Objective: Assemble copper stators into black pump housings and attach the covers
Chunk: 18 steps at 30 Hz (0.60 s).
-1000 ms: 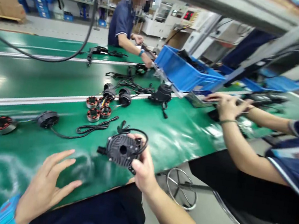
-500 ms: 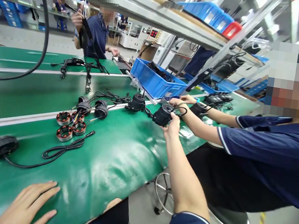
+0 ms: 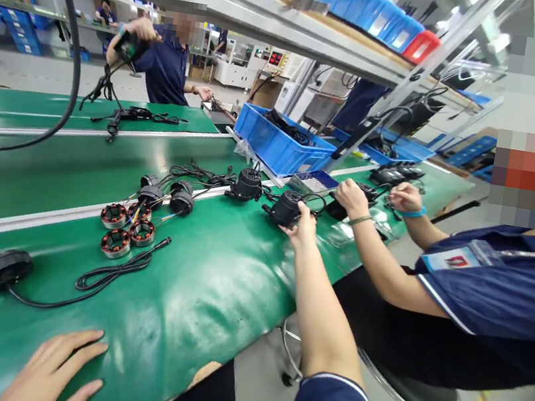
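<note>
My left hand (image 3: 54, 366) lies flat on the green bench mat (image 3: 194, 290) near the front edge, fingers spread, holding nothing. Reaching forward, my right hand (image 3: 303, 229) grips the right side of a black motor (image 3: 285, 208) with a vented top, which stands on the mat. A second black motor (image 3: 248, 185) stands just left of it. Between my hands lie several copper-wound stators (image 3: 115, 243) joined by wires to black caps (image 3: 181, 202). Left of these, a round black motor cover (image 3: 0, 271) trails a coiled black cable (image 3: 110, 277).
On my right, a co-worker's hands (image 3: 354, 201) work at another black motor (image 3: 341, 208). A blue bin (image 3: 280, 145) of black parts stands behind the motors, beside a small blue tray (image 3: 313, 182). A metal shelf beam (image 3: 236, 8) crosses overhead; a thick cable (image 3: 76, 51) hangs left.
The black motor in my right hand has come down upright onto the mat, slightly leftward. The co-worker's hands have drawn apart. Across the bench, another person has raised a cabled part.
</note>
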### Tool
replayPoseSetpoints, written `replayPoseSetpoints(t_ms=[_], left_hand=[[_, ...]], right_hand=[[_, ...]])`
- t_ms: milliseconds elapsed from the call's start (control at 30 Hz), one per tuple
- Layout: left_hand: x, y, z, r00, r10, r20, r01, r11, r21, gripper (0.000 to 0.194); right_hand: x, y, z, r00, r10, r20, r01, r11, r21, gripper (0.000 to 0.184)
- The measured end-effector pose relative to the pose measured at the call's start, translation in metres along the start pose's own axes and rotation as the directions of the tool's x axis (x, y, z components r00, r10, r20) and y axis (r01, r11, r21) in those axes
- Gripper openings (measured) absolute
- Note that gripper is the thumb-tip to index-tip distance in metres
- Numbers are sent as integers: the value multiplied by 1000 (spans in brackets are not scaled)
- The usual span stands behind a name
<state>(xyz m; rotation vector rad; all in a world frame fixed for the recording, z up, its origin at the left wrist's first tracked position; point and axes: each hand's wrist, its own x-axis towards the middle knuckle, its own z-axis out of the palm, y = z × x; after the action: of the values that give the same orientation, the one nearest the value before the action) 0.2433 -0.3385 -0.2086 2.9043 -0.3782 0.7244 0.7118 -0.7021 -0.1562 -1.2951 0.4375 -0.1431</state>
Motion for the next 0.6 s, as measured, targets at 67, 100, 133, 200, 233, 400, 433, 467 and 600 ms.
replayPoseSetpoints(t_ms=[67, 100, 133, 200, 233, 400, 433, 467, 600], left_hand=[[-5, -1, 2, 1000, -6, 17, 6, 1000, -11, 40], [-6, -1, 3, 999, -14, 30, 15, 1000, -16, 41], [-8, -1, 3, 999, -20, 39, 21, 1000, -19, 41], [-10, -1, 4, 998, -29, 48, 30, 999, -30, 40], [-11, -1, 4, 998, -34, 51, 36, 999, -36, 40], [-15, -1, 4, 997, -50, 65, 52, 998, -36, 40], [-16, -1, 4, 997, -50, 67, 52, 998, -32, 40], [-17, 0, 3, 997, -48, 68, 51, 998, -30, 40], [-19, 0, 4, 996, -49, 72, 52, 998, -42, 42]], right_hand=[[-4, 3, -1, 1000, -7, -7, 7, 1000, 0, 46], [-5, 5, -1, 1000, -9, -11, 9, 1000, 0, 44], [-6, 7, -2, 1000, -8, -17, 8, 1000, 0, 42], [-6, 10, -5, 999, -2, -32, 2, 1000, -2, 40], [-5, 11, -6, 999, 1, -39, -1, 1000, -4, 41], [-5, 15, -6, 998, 3, -60, -4, 1000, -14, 47], [-6, 15, -4, 997, 1, -71, -2, 1000, -18, 48], [-8, 15, -3, 997, -4, -82, 2, 1000, -22, 48], [-16, 12, -2, 993, -68, -100, 64, 997, -39, 53]])
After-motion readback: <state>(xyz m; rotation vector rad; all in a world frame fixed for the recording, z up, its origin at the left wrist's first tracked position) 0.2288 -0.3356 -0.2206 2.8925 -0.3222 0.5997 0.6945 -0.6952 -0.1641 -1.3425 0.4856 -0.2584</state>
